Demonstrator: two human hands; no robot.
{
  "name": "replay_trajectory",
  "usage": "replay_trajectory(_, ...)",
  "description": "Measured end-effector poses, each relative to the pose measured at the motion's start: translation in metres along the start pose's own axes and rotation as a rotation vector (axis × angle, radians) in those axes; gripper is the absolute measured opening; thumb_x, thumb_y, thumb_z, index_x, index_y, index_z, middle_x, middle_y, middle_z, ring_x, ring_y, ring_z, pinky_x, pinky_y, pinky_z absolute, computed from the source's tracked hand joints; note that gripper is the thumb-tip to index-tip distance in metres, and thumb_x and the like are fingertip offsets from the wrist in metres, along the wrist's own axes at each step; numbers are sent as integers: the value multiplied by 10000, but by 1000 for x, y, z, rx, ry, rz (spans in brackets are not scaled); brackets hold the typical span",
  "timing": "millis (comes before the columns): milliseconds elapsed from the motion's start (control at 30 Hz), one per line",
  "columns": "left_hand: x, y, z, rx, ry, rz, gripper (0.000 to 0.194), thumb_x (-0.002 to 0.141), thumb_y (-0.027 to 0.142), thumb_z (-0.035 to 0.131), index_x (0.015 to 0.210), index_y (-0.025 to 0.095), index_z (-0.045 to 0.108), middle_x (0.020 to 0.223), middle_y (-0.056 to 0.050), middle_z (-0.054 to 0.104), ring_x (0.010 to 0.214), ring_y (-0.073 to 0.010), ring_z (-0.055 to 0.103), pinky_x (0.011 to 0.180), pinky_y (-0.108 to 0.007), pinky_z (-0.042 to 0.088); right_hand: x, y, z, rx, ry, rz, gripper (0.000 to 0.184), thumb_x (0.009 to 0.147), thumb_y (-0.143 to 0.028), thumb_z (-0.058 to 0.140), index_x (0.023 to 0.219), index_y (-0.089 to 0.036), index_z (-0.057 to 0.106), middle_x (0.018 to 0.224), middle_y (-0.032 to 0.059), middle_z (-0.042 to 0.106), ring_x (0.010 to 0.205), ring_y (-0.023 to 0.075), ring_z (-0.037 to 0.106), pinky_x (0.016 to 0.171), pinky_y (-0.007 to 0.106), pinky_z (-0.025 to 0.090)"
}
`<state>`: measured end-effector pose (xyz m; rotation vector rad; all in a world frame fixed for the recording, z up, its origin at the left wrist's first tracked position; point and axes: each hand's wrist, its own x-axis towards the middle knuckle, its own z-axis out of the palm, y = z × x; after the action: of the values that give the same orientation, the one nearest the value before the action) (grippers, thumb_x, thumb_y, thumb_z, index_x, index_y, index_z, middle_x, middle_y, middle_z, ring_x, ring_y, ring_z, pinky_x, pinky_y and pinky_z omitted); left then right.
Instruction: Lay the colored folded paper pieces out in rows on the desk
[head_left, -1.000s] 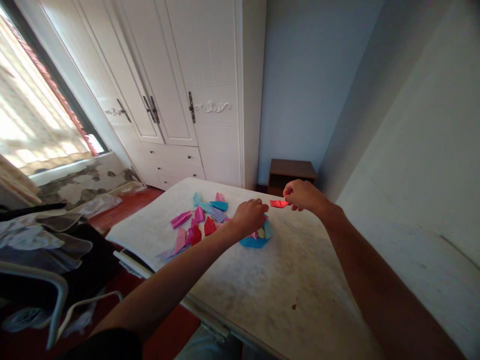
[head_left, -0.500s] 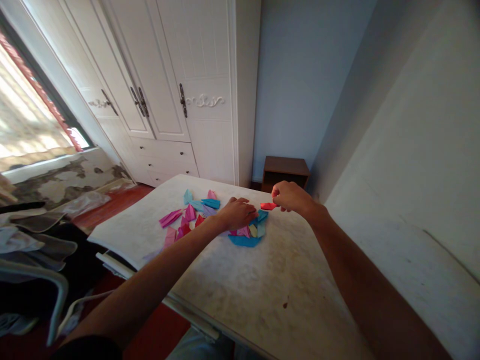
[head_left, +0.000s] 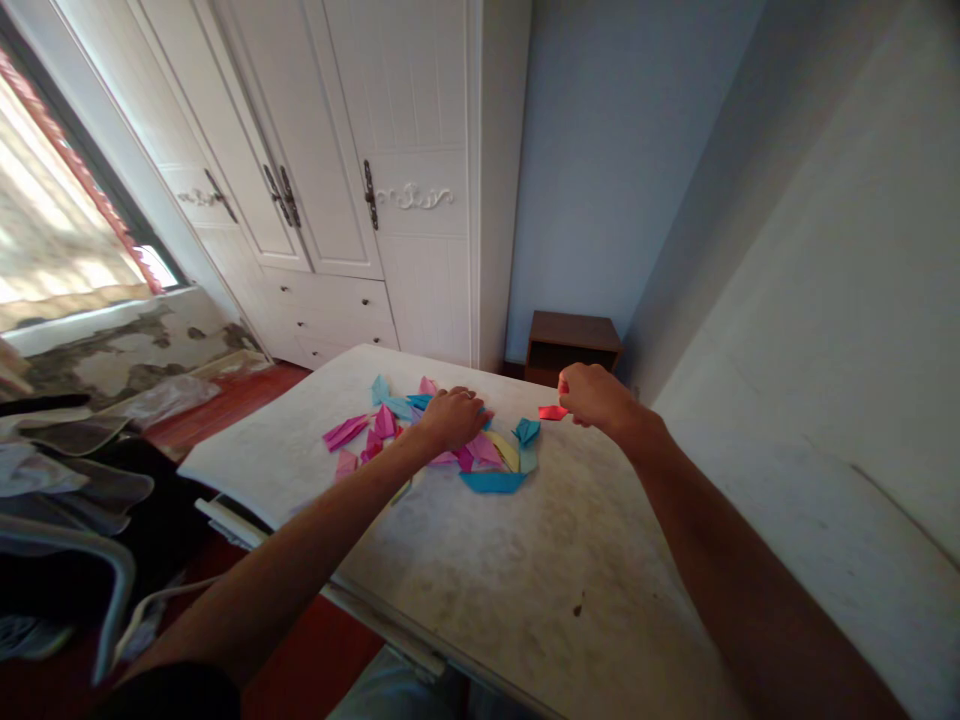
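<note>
My right hand (head_left: 598,395) pinches a red folded paper piece (head_left: 552,412) just above the far right part of the white table (head_left: 480,560). Over the paper pile, my left hand (head_left: 454,418) has its fingers stretched out and seems to touch the pieces beneath, some of which it hides. Around it lie several folded papers: a blue piece (head_left: 493,482) at the near side, a teal piece (head_left: 526,432) to the right, a yellow piece (head_left: 504,450), a pink piece (head_left: 482,450) and a magenta piece (head_left: 346,433) at the left.
A white wardrobe (head_left: 427,280) stands behind the table, with a brown wooden cabinet (head_left: 574,328) beside it. The wall (head_left: 847,330) closes off the right side. At the left are a grey metal tube frame (head_left: 112,570) and heaped cloth (head_left: 67,485).
My left hand has moved left across the pile, uncovering the teal and yellow pieces. My right hand keeps its pinch on the red folded paper piece. The camera view has shifted slightly.
</note>
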<state>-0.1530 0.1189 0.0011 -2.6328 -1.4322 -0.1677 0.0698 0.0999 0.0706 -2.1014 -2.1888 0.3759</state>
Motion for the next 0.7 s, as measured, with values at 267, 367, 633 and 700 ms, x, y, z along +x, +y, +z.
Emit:
replay_trajectory(267, -4, 39, -11, -173, 99, 262, 413, 966, 408, 450, 1263, 146, 565, 1313, -129, 568, 1259, -246, 484, 1034, -396, 374, 0, -5, 8, 74, -206, 14, 150, 753, -49, 565, 858, -60, 671, 658, 118, 668, 559, 188, 659, 534, 255, 524)
replay_trajectory(367, -1, 53, -13, -180, 15, 441, 361, 946, 395, 478, 1205, 179, 609, 1222, -100, 624, 1171, -232, 554, 1001, -367, 394, -2, -7, 11, 151, -294, -4, 164, 740, -27, 553, 864, -44, 659, 676, 125, 673, 563, 193, 663, 504, 257, 535)
replay_trajectory(633, -8, 47, -12, -34, -9, 195, 333, 967, 366, 434, 1061, 154, 673, 1078, -107, 662, 1033, -250, 602, 869, -365, 437, 10, 2, 21, 58, -309, -38, 118, 761, -100, 582, 858, -60, 637, 725, 108, 688, 547, 192, 649, 478, 283, 530)
replay_trajectory(700, -11, 43, -13, -17, 24, 151, 399, 980, 427, 400, 1020, 148, 682, 1058, -113, 664, 1024, -255, 600, 863, -375, 435, 12, 3, 23, 56, -318, -43, 117, 760, -114, 590, 858, -69, 637, 732, 101, 690, 561, 194, 654, 481, 286, 531)
